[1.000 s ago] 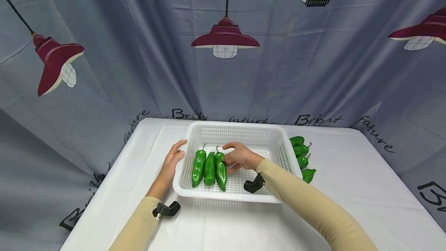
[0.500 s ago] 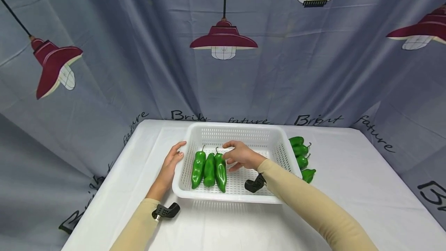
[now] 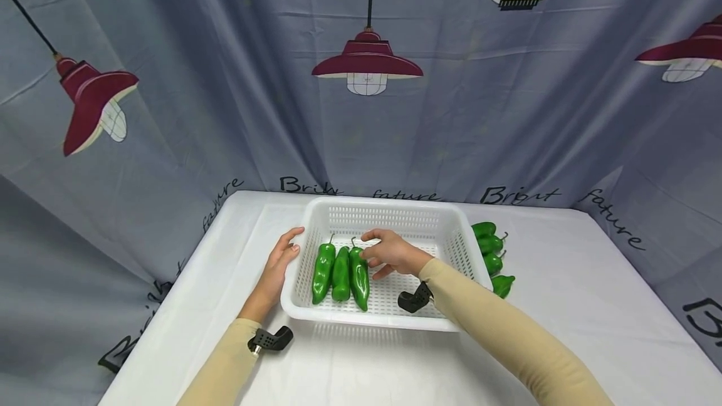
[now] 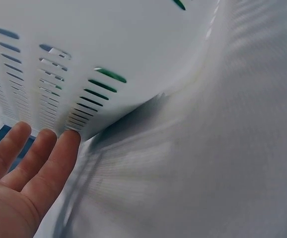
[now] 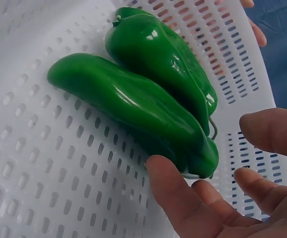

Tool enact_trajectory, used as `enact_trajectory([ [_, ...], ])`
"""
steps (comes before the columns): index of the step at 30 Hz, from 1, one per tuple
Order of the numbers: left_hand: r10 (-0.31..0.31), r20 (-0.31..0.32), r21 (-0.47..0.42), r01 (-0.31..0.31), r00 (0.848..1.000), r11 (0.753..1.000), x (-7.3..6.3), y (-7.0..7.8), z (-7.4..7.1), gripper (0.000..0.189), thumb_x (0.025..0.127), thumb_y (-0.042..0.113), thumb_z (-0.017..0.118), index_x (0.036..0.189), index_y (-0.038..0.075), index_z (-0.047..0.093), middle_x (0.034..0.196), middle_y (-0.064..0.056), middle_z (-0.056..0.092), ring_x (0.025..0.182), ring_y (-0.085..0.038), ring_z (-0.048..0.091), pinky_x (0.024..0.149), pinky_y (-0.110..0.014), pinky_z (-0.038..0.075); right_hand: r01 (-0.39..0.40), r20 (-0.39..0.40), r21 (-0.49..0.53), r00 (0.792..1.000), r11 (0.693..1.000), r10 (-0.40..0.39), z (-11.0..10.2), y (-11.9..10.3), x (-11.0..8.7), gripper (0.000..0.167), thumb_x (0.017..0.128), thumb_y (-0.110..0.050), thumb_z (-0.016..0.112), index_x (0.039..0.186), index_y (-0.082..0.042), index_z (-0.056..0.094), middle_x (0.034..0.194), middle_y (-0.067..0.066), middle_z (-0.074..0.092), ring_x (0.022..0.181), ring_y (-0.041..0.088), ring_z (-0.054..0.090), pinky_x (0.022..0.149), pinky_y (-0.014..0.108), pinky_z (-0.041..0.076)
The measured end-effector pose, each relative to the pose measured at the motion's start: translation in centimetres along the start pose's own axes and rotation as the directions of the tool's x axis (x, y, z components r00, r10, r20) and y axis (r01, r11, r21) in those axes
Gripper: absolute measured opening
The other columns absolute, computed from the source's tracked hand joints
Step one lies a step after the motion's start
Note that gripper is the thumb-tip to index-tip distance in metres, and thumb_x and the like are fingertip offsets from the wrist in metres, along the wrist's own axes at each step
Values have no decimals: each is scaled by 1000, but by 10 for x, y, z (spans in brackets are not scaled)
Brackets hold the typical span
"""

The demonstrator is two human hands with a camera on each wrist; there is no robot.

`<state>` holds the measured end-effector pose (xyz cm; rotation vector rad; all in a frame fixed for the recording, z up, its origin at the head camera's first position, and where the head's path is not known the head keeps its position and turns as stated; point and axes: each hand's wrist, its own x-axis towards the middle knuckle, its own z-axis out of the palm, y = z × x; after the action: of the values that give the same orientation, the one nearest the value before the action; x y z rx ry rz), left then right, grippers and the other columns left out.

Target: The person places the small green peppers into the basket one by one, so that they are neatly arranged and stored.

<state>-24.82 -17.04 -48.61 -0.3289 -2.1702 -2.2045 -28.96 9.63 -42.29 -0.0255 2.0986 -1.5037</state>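
In the head view a white perforated plastic basket stands on the table. Three long green peppers lie side by side in its left part: a left pepper, a middle pepper and a right pepper. My left hand rests against the basket's left side, and the left wrist view has its fingers extended at the slotted outer wall. Inside the basket, my right hand is beside the right pepper, fingers spread and loosely bent. The right wrist view has nothing between those fingers.
Several more green peppers lie on the white-covered table just outside the basket's right wall, which partly hides them. A grey-blue curtain printed with lamps hangs behind and beside the table.
My right hand's fingers have drawn back very slightly from the right pepper. The left hand, the basket and the peppers stay in place; the head view shifts a little.
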Motion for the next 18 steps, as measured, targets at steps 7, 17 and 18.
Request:
enact_trajectory([
  [7, -8, 13, 6, 8, 1000, 1000, 0, -1, 2, 47, 106, 17, 35, 153, 8, 34, 128, -19, 47, 100, -10, 62, 83, -27, 60, -6, -1, -5, 1000, 1000, 6, -1, 2, -1, 55, 95, -7, 65, 147, -6, 47, 129, 20, 60, 91, 24, 61, 68, 40, 64],
  [17, 19, -13, -17, -20, 1000, 1000, 2, 1, 2, 46, 105, 16, 37, 151, 5, 37, 121, -16, 50, 96, -8, 62, 82, -24, 58, 12, 3, -24, 1000, 1000, -12, -4, -3, -1, 57, 95, -8, 65, 149, -5, 45, 125, 18, 61, 91, 23, 59, 68, 40, 64],
  [18, 18, -12, -17, -18, 1000, 1000, 2, 1, 2, 46, 106, 16, 36, 151, 5, 37, 121, -16, 50, 96, -8, 62, 82, -24, 58, 14, 0, -28, 1000, 999, -14, -5, -4, -1, 58, 95, -9, 65, 149, -5, 45, 127, 19, 60, 94, 25, 59, 69, 41, 64],
])
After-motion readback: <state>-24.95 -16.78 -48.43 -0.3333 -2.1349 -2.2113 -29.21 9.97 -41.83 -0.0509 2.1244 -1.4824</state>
